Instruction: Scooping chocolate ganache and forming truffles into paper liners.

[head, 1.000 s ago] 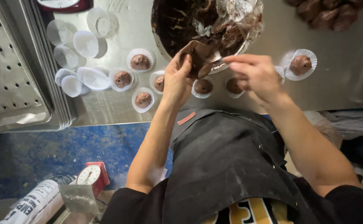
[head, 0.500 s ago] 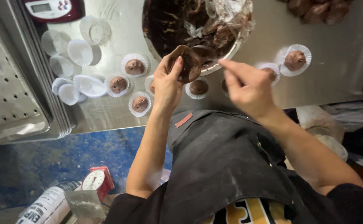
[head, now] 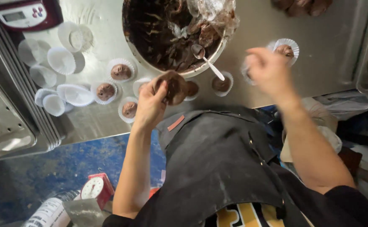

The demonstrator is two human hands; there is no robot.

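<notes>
1. Brown, soft and sticky-looking, a lump of chocolate dough [head: 174, 87] is sitting in the left hand [head: 152, 103], fingers curling around it, just in front of the mixing bowl [head: 173, 33].
2. It is likely handling like light, pliable paste: easily dented, smearing on skin, best cupped loosely from underneath rather than pinched.
3. The right hand [head: 268, 69] is hovering to the right of the bowl, blurred; whether it is gripping anything I cannot tell.
4. A small spoon [head: 207, 61] is leaning on the bowl's near rim, its handle white and smooth.
5. Thin, pleated white paper cups [head: 62, 60] are lying left of the bowl, looking flimsy and crushable; several near the bowl's front are already holding a rounded dough ball [head: 121, 72].
6. The steel table [head: 327, 46] under the bowl is looking hard, dull and lightly floured.
</notes>
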